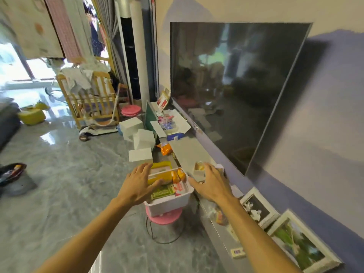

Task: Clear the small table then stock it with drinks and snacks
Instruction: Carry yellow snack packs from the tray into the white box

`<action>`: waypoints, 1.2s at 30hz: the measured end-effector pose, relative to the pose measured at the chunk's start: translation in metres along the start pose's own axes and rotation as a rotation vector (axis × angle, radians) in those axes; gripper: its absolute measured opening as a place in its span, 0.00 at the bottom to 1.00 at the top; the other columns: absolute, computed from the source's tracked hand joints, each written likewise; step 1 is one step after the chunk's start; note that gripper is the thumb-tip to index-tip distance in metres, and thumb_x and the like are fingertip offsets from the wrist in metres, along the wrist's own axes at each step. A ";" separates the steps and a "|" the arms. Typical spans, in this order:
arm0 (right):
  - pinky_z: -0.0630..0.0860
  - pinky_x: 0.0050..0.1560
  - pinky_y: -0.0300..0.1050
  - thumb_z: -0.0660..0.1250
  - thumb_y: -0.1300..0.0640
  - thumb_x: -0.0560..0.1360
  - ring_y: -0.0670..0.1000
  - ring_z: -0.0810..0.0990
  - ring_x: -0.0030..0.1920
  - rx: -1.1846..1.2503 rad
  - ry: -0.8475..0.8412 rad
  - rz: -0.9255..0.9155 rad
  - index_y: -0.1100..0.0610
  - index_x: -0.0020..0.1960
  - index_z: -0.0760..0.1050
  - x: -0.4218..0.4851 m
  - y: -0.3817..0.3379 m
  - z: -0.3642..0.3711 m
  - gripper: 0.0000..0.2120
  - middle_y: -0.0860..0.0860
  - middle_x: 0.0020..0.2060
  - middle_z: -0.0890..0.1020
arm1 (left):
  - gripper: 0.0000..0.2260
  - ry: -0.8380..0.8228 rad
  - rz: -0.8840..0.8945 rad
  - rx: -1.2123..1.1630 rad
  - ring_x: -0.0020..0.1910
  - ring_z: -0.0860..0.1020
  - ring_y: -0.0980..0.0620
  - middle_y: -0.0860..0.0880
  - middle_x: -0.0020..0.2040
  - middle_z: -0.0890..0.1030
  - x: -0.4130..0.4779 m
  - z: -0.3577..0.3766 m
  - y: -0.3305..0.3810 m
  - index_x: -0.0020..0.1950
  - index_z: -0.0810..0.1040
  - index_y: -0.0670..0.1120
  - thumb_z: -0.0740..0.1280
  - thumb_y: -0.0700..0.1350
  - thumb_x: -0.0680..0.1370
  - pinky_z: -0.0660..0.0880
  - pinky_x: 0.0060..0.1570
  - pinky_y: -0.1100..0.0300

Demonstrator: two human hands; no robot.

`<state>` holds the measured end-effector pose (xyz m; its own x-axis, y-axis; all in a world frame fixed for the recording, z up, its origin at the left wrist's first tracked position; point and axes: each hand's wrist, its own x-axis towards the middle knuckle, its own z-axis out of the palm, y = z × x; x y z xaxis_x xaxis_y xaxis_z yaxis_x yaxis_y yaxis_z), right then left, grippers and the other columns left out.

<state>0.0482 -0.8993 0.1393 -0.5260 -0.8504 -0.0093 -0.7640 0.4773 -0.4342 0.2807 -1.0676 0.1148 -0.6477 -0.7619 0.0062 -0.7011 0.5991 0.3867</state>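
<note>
A white plastic bin (171, 203) filled with snack packets sits on a pink round stool (164, 218) beside the TV console. Inside it I see yellow packs (160, 175), orange wrapped snacks (178, 175) and a green packet (162, 192). My left hand (137, 186) hovers over the bin's left side, fingers spread, touching the yellow packs. My right hand (211, 183) is spread at the bin's right edge, over the console top, beside a small open box (199, 168). Neither hand grips anything that I can see.
A long grey console (189, 152) runs under a wall TV (236, 91), carrying an open white box, an orange bag (166, 149) and framed pictures (258, 209). White boxes (140, 154) stand on the floor ahead. Another pink stool (131, 110) and a wooden crib (88, 99) stand further back.
</note>
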 end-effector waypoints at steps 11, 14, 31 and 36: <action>0.76 0.68 0.56 0.63 0.25 0.74 0.57 0.74 0.73 -0.070 -0.251 -0.070 0.49 0.78 0.64 0.201 -0.020 0.122 0.42 0.51 0.75 0.73 | 0.44 -0.138 -0.104 0.015 0.76 0.69 0.45 0.48 0.80 0.66 0.158 0.060 -0.118 0.83 0.61 0.52 0.54 0.79 0.75 0.69 0.74 0.43; 0.70 0.75 0.57 0.62 0.24 0.72 0.57 0.67 0.78 -0.139 -0.303 -0.091 0.51 0.80 0.62 0.262 -0.019 0.178 0.46 0.51 0.79 0.69 | 0.45 -0.201 -0.095 0.019 0.75 0.70 0.44 0.47 0.79 0.68 0.211 0.096 -0.156 0.83 0.61 0.52 0.54 0.79 0.73 0.68 0.73 0.42; 0.58 0.80 0.60 0.74 0.30 0.69 0.59 0.63 0.80 -0.458 -0.553 -0.397 0.53 0.82 0.59 0.493 0.099 0.533 0.51 0.54 0.80 0.66 | 0.51 -0.331 -0.116 0.152 0.78 0.65 0.43 0.48 0.79 0.66 0.385 0.414 -0.320 0.82 0.59 0.53 0.72 0.73 0.66 0.65 0.77 0.46; 0.71 0.70 0.57 0.83 0.42 0.65 0.57 0.71 0.73 -0.467 -0.537 -0.390 0.49 0.77 0.65 0.500 0.132 0.578 0.46 0.51 0.72 0.73 | 0.43 -0.302 -0.133 0.142 0.74 0.70 0.41 0.48 0.76 0.71 0.394 0.459 -0.338 0.80 0.66 0.52 0.81 0.57 0.69 0.73 0.70 0.46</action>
<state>-0.0995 -1.3900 -0.4432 -0.0290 -0.9083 -0.4174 -0.9949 0.0665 -0.0756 0.1256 -1.4573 -0.4370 -0.5918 -0.7411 -0.3171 -0.8061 0.5437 0.2336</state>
